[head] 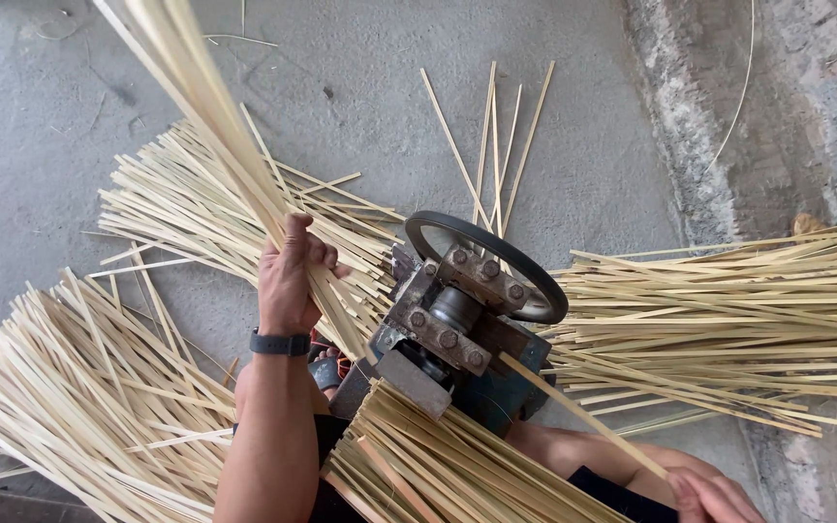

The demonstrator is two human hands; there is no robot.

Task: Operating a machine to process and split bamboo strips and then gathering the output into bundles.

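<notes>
Left hand (290, 274) gripping bamboo strip bundle (207, 107), right hand (709, 494) pinching single strip (573, 412), splitting machine (457, 329) between, strip piles (728, 320) around

Seen from above, a person's left hand (290, 276), a dark watch (280, 343) on its wrist, grips a long bundle of pale bamboo strips (207, 107) slanting up to the left. The right hand (714, 496), at the lower right, pinches a single strip (573, 412) leading into a small metal machine (452, 329) with a black belt wheel (520, 266). Heaps of strips lie all around on the grey concrete floor (360, 68)
</notes>
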